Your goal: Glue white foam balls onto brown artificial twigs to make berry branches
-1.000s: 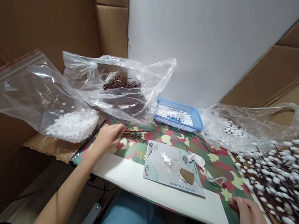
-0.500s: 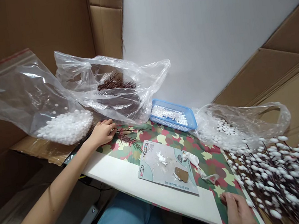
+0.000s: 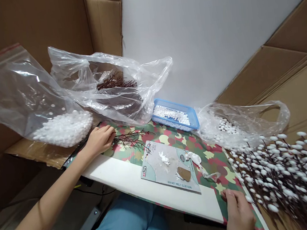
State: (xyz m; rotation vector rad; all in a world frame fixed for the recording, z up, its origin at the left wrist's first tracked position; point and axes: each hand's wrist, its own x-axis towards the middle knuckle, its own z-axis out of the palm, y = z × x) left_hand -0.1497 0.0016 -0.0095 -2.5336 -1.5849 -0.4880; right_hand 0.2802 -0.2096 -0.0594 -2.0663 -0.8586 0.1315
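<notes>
My left hand [image 3: 99,139] rests on the camouflage-patterned mat [image 3: 221,159] at the left end, fingers curled round the stem of a bare brown twig [image 3: 131,139] that lies flat on the mat. My right hand [image 3: 237,212] lies near the front right corner of the mat, fingers together and bent, beside the stems of a big bunch of branches studded with white buds [image 3: 283,174]. Whether it grips a stem is hidden. A grey glue-gun card [image 3: 167,166] with white glue blobs lies between the hands.
A zip bag of white foam beads [image 3: 61,129] and a clear bag of brown twigs [image 3: 116,84] stand at the back left. A blue basket [image 3: 193,111] of beads and another bead bag [image 3: 231,127] sit behind the mat. Cardboard walls enclose the table.
My left hand has drawn back slightly to the left with the twig's stem. My right hand has come further onto the mat's corner. The view has shifted a little.
</notes>
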